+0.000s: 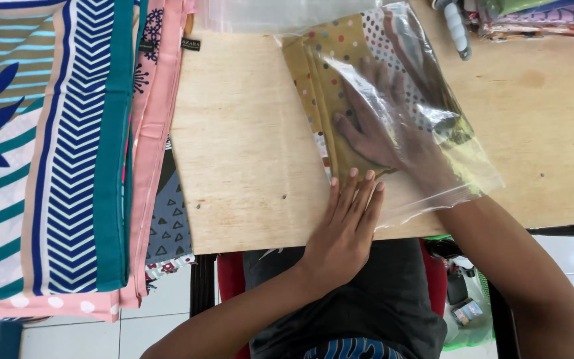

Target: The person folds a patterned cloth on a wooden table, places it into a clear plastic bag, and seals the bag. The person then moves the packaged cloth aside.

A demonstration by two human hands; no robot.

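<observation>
Here, on the pale wooden worktop point(247, 133), a person has the right hand point(383, 126) pushed inside a clear plastic bag point(433, 100) that lies slanted across the upper middle of the frame, its open mouth toward the lower right. That hand lies flat, fingers spread, pressing down on a folded mustard-yellow scarf point(330, 60) with small coloured dots and a white, red-dotted band along one edge; the scarf sits inside the bag, and the forearm runs out through the opening toward the lower right corner. The left hand point(347, 226) is outside the bag, palm down and fingers held together, resting on the worktop at the near edge, with its fingertips touching the bag's lower edge just beside the scarf's corner. Neither hand is clenched around anything; both are laid open and flat. On the left of the frame a stack of folded printed cloths point(68, 153) overhangs the worktop: the top one has teal borders, blue chevron stripes and a yellow and blue flower, with pink cloth point(157, 119) beneath it and a grey piece with small triangles point(167, 226) showing lower down. At the top right corner lies more patterned fabric point(553, 16), and next to it a white handle-like tool point(456, 26) that I cannot identify. Below the worktop edge I see the person's dark clothing and white floor tiles point(167, 312).
</observation>
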